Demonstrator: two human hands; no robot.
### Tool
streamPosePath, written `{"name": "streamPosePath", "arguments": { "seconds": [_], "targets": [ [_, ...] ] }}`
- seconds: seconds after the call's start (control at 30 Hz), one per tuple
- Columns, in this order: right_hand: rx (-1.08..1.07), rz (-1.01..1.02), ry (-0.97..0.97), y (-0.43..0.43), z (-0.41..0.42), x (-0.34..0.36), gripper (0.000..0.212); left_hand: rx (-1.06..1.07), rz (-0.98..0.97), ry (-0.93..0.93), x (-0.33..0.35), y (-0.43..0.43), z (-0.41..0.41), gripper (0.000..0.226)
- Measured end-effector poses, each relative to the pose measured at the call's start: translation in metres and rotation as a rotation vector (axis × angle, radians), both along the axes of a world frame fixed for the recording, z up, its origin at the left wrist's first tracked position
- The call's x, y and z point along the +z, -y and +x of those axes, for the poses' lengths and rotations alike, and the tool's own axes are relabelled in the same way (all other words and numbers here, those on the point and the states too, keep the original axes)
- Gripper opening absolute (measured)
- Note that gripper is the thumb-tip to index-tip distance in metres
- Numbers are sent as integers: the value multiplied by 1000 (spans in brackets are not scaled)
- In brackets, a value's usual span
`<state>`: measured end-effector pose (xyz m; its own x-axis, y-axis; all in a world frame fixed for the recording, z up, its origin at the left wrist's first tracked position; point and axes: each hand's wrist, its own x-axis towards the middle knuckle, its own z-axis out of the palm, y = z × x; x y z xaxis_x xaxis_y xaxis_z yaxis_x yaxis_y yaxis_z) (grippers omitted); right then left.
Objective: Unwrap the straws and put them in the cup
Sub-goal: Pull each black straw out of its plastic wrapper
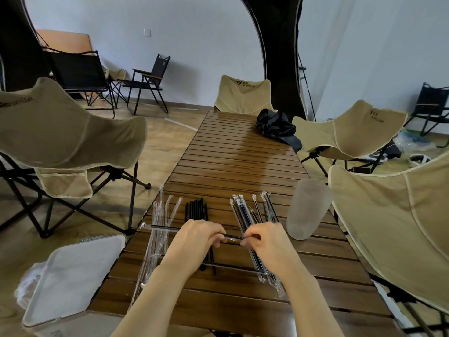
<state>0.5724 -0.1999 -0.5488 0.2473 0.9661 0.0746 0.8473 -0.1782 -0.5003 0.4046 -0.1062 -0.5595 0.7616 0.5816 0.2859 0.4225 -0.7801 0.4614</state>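
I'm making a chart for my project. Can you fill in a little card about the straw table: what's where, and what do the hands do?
left hand: grips the held straw, which is in its wrapper
right hand: pinches that straw's other end
empty wrappers: pile at left
bare straws: black, in the middle
wrapped straws: bundle at right
cup: frosted, far right on the table, no straw sticking out

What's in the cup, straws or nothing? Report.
Empty, it seems: no dark straw shows through the frosted cup or above its rim; unwrapped straws lie on the table.
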Motion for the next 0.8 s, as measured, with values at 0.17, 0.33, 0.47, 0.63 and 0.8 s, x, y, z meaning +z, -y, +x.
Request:
{"name": "streamPosePath", "arguments": {
  "seconds": [0.17,0.33,0.47,0.63,0.8],
  "targets": [
    [-12,27,-109,6,-2,-9,19,37,31,-5,-5,2,-5,17],
    [-60,35,-253,14,1,-8,19,94,62,10,-5,3,-13,21],
    [-56,59,-176,22,11,0,26,172,48,46,-7,0,-22,22],
    [-101,176,-175,30,13,4,14,241,71,97,-6,-2,-28,23],
    [-87,188,-209,32,15,8,17,309,95,125,-10,-6,-32,22]
  ]
}}
